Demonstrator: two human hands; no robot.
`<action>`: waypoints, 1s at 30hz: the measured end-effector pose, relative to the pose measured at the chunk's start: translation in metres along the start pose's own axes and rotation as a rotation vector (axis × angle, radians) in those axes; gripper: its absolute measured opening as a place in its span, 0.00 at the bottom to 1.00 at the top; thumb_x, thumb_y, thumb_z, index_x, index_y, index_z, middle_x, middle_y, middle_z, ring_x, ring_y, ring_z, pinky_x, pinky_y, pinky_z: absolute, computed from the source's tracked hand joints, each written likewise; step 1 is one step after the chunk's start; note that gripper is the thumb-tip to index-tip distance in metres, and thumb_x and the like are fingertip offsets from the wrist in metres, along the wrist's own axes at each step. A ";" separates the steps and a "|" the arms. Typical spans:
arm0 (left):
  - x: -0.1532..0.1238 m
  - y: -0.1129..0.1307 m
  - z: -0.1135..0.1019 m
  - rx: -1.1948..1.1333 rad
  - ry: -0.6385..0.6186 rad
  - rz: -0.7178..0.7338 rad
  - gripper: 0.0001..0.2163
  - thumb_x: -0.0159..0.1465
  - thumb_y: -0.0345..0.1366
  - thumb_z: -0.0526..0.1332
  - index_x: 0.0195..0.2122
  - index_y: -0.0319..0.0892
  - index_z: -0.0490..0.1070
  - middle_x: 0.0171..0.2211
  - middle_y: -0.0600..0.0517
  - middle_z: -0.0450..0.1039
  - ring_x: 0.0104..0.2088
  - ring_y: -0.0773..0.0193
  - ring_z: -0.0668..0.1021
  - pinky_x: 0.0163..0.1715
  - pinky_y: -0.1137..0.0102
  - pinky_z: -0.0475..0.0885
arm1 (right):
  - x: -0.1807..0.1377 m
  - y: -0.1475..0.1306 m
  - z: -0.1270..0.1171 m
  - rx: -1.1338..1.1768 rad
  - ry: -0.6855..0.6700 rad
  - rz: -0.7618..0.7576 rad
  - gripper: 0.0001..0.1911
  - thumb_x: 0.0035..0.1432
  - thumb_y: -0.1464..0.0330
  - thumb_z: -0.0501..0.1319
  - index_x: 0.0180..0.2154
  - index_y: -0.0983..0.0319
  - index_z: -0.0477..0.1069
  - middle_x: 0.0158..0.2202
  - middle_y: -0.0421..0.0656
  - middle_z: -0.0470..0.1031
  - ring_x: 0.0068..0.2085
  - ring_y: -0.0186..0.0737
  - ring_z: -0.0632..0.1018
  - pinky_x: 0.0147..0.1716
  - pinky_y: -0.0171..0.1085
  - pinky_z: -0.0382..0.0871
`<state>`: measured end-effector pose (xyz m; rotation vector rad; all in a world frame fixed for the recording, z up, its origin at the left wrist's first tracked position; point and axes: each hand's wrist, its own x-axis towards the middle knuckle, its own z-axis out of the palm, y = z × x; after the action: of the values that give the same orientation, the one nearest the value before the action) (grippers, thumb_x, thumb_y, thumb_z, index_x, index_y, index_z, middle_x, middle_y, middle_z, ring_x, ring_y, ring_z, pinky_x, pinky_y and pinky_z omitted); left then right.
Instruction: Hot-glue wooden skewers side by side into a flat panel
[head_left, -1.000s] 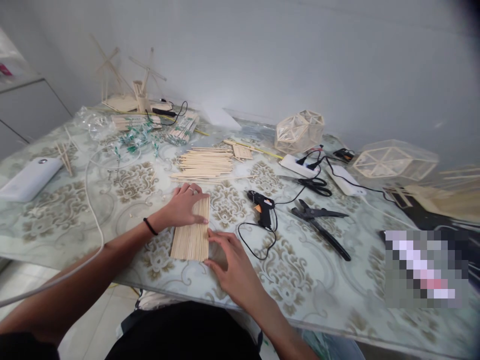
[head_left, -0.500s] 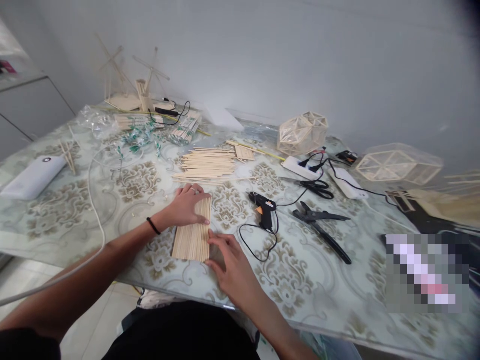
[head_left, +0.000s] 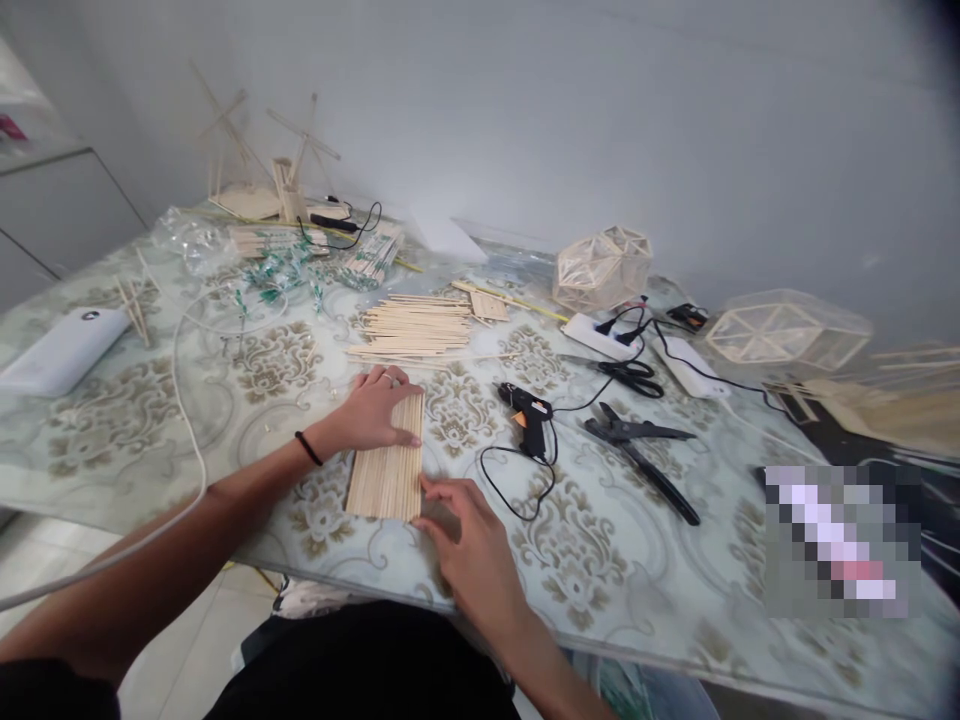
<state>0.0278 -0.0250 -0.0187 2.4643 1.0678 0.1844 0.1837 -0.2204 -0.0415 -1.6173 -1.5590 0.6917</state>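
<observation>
A flat panel of wooden sticks (head_left: 384, 480), laid tightly side by side, rests on the table near its front edge. My left hand (head_left: 379, 408) lies over the panel's far end, fingers around the far edge and thumb pressed near the right side. With curved thumb and index finger, my right hand (head_left: 469, 535) holds the right edge at the near corner. Whether the sticks are glued together cannot be seen. Beyond my left hand is a pile of loose wooden sticks (head_left: 416, 326). To the right of the panel lies a black glue gun (head_left: 531, 418) with its cord looped.
Pliers-like cutters (head_left: 641, 455), black scissors (head_left: 630, 374) and a white power strip (head_left: 600, 336) lie at the right. Polyhedral stick frames (head_left: 604, 268) stand behind. Packaged sticks (head_left: 371, 256) and a plastic bag (head_left: 191, 242) are at the back left. A white power bank (head_left: 67, 350) sits left, beside a cable (head_left: 187, 420).
My right hand's index finger has slid slightly nearer along the panel's right edge, towards the thumb. My left hand stays in place. The view has shifted slightly.
</observation>
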 end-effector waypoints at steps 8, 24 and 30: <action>0.000 0.002 -0.002 -0.022 -0.010 -0.019 0.37 0.53 0.54 0.74 0.63 0.50 0.70 0.61 0.43 0.66 0.65 0.44 0.63 0.64 0.49 0.57 | -0.007 0.002 0.007 0.022 0.096 -0.028 0.10 0.60 0.77 0.66 0.39 0.57 0.75 0.39 0.42 0.79 0.43 0.45 0.82 0.46 0.42 0.76; 0.004 0.001 0.001 -0.050 0.005 -0.033 0.38 0.50 0.53 0.75 0.62 0.49 0.71 0.59 0.44 0.66 0.63 0.42 0.64 0.62 0.48 0.58 | -0.006 0.002 0.005 -0.040 0.036 -0.151 0.16 0.63 0.80 0.61 0.48 0.57 0.74 0.44 0.46 0.79 0.44 0.45 0.83 0.46 0.44 0.80; 0.004 0.000 0.001 -0.056 0.007 -0.030 0.38 0.50 0.53 0.75 0.62 0.49 0.71 0.59 0.44 0.66 0.63 0.41 0.64 0.62 0.48 0.58 | -0.011 0.000 0.009 -0.032 0.054 -0.152 0.16 0.65 0.80 0.59 0.49 0.56 0.75 0.44 0.46 0.77 0.45 0.44 0.82 0.47 0.44 0.80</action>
<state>0.0314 -0.0224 -0.0198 2.3982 1.0871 0.2112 0.1756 -0.2295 -0.0476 -1.5103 -1.6413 0.5395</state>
